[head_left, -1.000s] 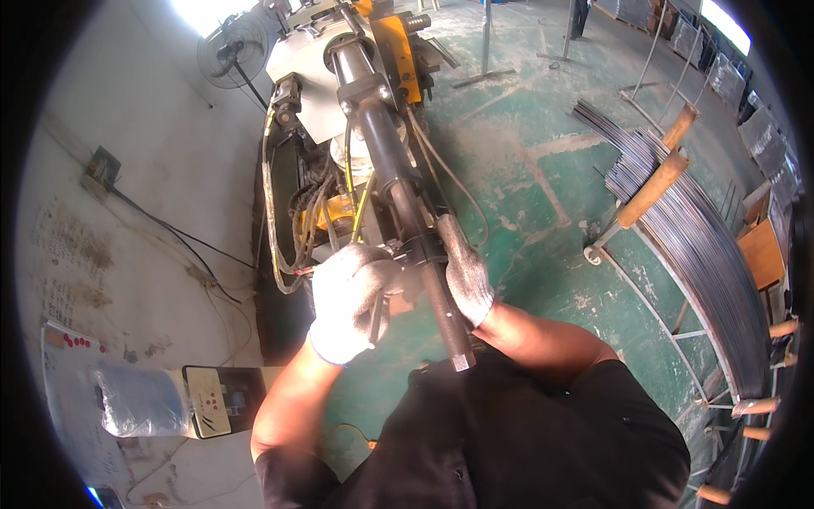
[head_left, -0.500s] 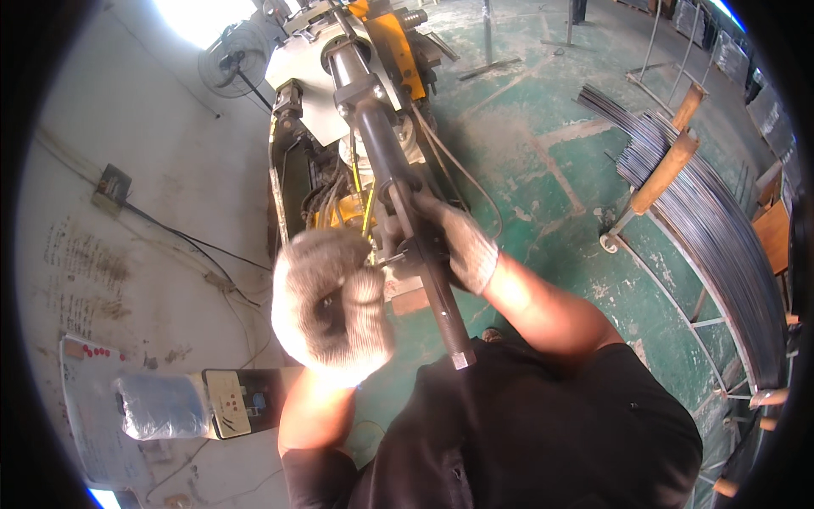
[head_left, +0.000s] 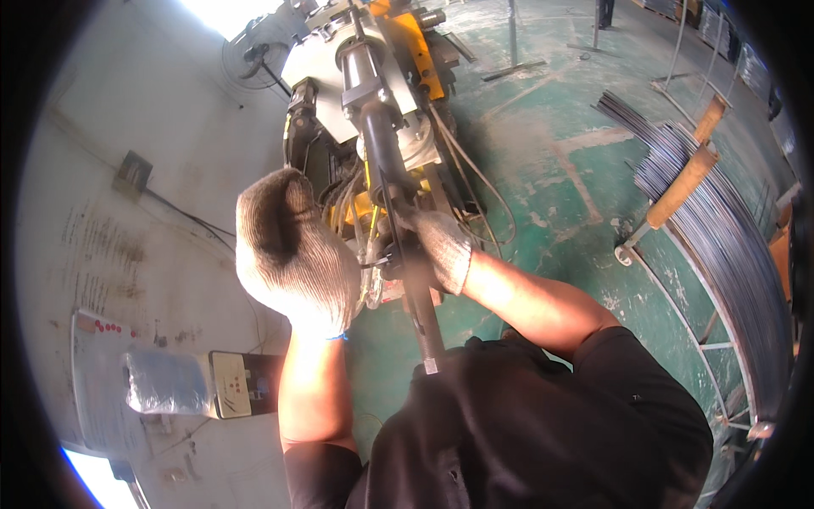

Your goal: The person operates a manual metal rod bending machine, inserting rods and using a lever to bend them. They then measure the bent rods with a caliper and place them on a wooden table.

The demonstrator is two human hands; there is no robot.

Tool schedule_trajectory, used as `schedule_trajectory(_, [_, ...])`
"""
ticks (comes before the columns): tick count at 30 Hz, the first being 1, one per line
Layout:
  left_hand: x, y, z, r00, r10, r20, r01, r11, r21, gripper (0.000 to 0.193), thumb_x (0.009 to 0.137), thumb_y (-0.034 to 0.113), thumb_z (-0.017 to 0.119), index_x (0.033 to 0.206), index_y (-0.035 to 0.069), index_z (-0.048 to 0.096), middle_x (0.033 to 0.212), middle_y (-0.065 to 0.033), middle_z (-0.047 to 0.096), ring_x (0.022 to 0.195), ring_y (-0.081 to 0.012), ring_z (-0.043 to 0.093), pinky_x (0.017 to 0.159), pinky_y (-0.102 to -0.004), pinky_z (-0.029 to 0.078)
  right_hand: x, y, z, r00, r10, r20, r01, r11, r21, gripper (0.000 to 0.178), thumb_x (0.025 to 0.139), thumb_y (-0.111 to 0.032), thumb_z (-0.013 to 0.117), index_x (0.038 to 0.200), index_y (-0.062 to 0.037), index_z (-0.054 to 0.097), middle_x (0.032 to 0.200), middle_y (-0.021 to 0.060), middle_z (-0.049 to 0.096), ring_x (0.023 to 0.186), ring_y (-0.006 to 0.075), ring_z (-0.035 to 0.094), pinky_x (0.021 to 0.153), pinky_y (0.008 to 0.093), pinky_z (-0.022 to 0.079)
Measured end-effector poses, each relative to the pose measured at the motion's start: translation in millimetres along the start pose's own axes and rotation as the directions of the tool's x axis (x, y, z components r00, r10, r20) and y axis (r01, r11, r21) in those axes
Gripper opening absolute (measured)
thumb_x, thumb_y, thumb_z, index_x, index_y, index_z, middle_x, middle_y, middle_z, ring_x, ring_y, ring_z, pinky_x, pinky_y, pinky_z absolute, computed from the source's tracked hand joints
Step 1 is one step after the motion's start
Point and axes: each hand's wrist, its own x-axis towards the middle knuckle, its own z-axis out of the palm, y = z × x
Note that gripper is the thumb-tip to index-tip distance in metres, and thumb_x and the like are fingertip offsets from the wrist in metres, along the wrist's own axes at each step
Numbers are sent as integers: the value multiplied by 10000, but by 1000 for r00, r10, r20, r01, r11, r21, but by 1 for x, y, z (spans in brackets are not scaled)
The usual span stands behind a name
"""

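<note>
Here's the dark shaft (head_left: 424,318), running out of the machine's black cylinder (head_left: 380,140) toward the wearer's dark shirt (head_left: 500,407), its bright end just before the cloth; the right hand (head_left: 437,246), gloved, rests against the shaft's right side near a dark collar (head_left: 393,265) — probably to steady it; those fingers are bent but partly hidden and blurred, so how firmly they close can't be told; the left hand (head_left: 297,254), gloved too, hangs curled left of the shaft, apart from it — perhaps for working room; whether that curl encloses anything can't be told; yellow-marked hoses (head_left: 373,220) run between.
</note>
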Motion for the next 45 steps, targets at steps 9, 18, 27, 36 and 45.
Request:
schedule_trajectory(9, [6,2,6,999,-33,35,28,990,138,59,1001,36,692,969,29,740,767,13,645,678,-71,561,634,-248,471,10,7,-10,999,-5,53,0,994,107,368,1140,-421,537,1155,-68,643,866,89,722,714,224,721,671,407,627])
schedule_trajectory(18, [47,-40,59,903,-203,378,143,973,180,137,952,99,705,974,-25,761,774,-114,712,703,-151,642,703,-329,529,6,2,-19,1000,6,17,-6,1000,9,517,1071,-535,637,1158,-26,663,988,135,738,849,255,740,743,434,632])
schedule_trajectory(27, [25,-107,110,609,-546,576,509,825,244,173,910,88,671,981,-33,771,794,-138,751,663,-224,711,644,-357,550,7,5,-18,999,-12,-36,13,1000,16,505,1049,-521,676,1221,-47,685,975,143,752,787,265,751,667,417,621])
schedule_trajectory(36, [18,-45,39,252,-777,577,949,314,8,276,1108,202,604,1217,-47,649,798,-33,586,485,-90,439,428,-247,314,18,13,-18,994,-56,89,49,995,87,510,1096,-488,609,1286,-18,664,1004,135,732,821,254,713,766,434,612])
schedule_trajectory(45, [31,2,61,329,-878,349,829,445,338,221,1021,210,686,1069,-2,722,779,-20,643,515,-59,490,464,-244,368,29,20,-32,993,10,121,-2,998,-66,403,1075,-449,605,1191,-64,625,930,105,729,845,235,754,768,379,617])
